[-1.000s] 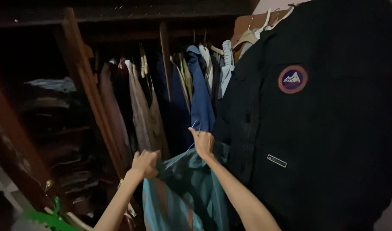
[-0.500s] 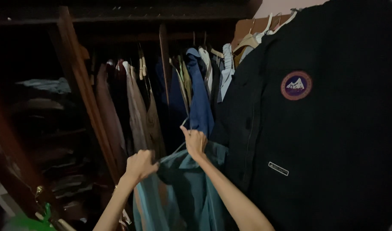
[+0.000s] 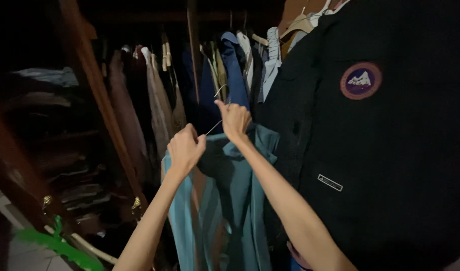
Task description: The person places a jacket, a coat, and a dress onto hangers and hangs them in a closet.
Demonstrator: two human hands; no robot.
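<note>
Head-camera view, looking into a dim wooden wardrobe (image 3: 97, 95). Most of the right side is filled by a large black jacket (image 3: 370, 165), which hangs from a pale hanger and bears a round embroidered patch (image 3: 361, 80) showing white mountains on purple, with a small rectangular label lower down. Behind and to the left of it, a row of hanging clothes (image 3: 230, 65) in blue, beige and white is seen on hangers deep inside the wardrobe. Folded clothes (image 3: 44, 78) are stacked on dark shelves at the far left, and a bright green hanger (image 3: 59, 246) is visible in the lower left corner.

At the centre, a teal garment (image 3: 220, 211) is held up in front of the hanging row, just beside the black jacket and touching its edge. It is draped over a thin wire hanger (image 3: 217, 108), whose hook rises above the right hand. The left hand (image 3: 185, 148) is clenched around the garment's left shoulder, apparently with the hanger's arm inside the fist, though this is hard to make out in the low light. The right hand (image 3: 233, 120) is closed around the neck of the wire hanger and the collar of the garment, thumb raised. Both bare forearms reach up from the bottom of the frame.
</note>
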